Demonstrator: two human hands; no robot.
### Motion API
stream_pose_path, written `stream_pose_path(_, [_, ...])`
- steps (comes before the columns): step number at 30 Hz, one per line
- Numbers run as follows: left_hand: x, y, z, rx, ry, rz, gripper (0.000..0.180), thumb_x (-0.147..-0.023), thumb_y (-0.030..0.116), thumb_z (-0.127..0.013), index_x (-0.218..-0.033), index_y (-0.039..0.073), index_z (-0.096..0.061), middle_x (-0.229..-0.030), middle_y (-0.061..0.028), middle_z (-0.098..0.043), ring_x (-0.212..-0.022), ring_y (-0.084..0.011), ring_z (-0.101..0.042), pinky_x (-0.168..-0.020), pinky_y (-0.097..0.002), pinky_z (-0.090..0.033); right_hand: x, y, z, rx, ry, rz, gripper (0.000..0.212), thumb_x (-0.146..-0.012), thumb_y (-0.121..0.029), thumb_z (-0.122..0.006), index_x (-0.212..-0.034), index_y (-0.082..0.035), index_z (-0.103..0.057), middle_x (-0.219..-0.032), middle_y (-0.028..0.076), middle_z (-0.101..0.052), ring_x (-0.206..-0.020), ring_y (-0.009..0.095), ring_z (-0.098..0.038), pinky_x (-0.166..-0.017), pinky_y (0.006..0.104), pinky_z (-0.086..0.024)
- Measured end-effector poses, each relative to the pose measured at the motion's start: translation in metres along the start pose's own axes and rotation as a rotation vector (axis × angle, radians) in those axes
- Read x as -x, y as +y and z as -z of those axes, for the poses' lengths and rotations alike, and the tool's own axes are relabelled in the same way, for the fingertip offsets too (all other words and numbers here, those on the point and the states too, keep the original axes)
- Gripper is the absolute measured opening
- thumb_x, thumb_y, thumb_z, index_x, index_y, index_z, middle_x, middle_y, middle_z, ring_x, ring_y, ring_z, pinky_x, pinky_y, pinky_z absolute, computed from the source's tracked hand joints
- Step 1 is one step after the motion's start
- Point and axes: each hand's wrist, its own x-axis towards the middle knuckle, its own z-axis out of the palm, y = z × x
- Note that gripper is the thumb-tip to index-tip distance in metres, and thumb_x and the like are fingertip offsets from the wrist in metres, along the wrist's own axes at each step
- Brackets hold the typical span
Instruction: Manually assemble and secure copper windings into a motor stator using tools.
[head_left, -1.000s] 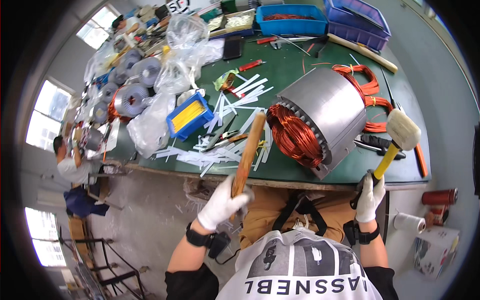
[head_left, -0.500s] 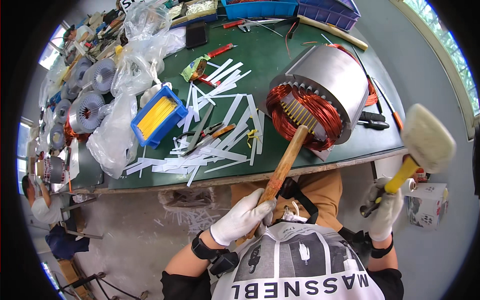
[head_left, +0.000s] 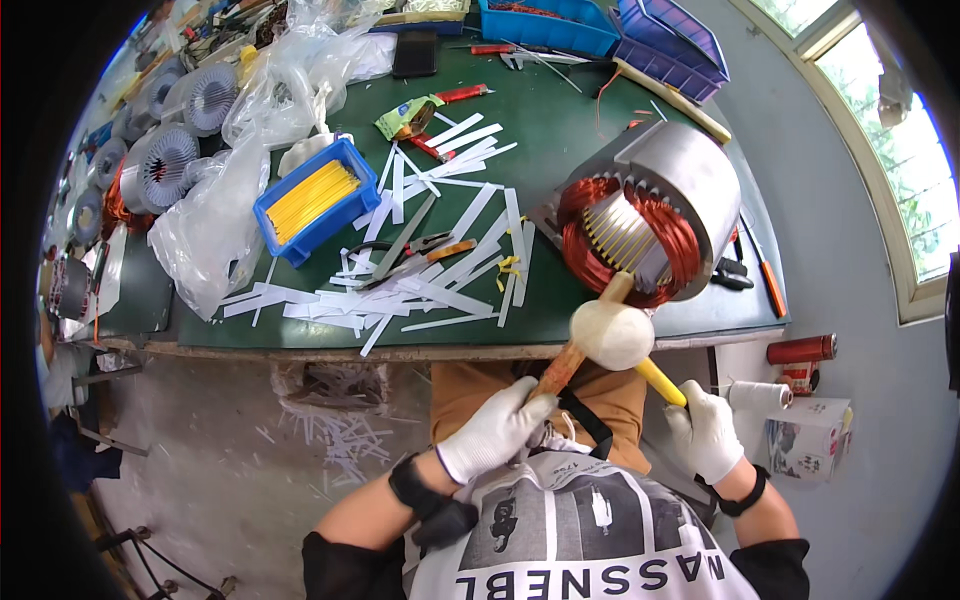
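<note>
Stick (head_left: 564, 370) grasped by left hand (head_left: 500, 430) | mallet (head_left: 612, 335) by right hand (head_left: 708, 434) | stator (head_left: 692, 180) beyond both

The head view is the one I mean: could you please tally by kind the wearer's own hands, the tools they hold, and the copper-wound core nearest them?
Left hand and right hand, both white-gloved: 2
Mallet: 1
Wooden bar: 1
Copper-wound core: 1
Total: 5
</note>
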Motion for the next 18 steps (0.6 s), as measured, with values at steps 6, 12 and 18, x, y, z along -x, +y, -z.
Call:
stream_pose_path(6, [0.013, 0.02, 0.009, 0.146, 0.064, 0.121, 0.043, -0.096, 0.047, -0.045, -0.101, 0.005, -0.05, -0.067, -0.0018, -0.051, -0.048, -0.0078, -0.047, -0.044, -0.0209, -0.039, 0.006, -0.001, 0.016, -0.262, 0.163, -0.023, 0.023, -0.087, -0.021, -0.056, -0.085, 0.001, -0.054, -0.062, 0.018, -0.056, -0.055, 0.031, -0.058, -0.053, 0.0374, -0.045])
stream_pose_path(12, [0.009, 0.026, -0.001, 0.061, 0.058, 0.173, 0.041, -0.097, 0.045, -0.043, -0.102, 0.005, -0.05, -0.068, -0.0018, -0.051, -0.048, -0.0076, -0.047, -0.043, -0.0204, -0.038, 0.021, 0.02, 0.047, -0.402, 0.609, -0.039, 0.054, -0.093, -0.056, -0.043, -0.091, -0.003, -0.054, -0.061, -0.001, -0.045, -0.049, 0.008, -0.041, -0.044, 0.024, -0.029])
stream_pose_path(18, [0.013, 0.02, 0.001, 0.048, 0.118, 0.205, 0.042, -0.097, 0.046, -0.043, -0.101, 0.005, -0.05, -0.068, -0.0023, -0.052, -0.049, -0.0084, -0.049, -0.044, -0.0211, -0.039, 0.015, -0.029, 0.083, -1.001, 0.809, 0.463, 0.047, -0.093, -0.053, -0.044, -0.091, -0.007, -0.053, -0.067, 0.0, -0.041, -0.053, 0.008, -0.034, -0.045, 0.0229, -0.029])
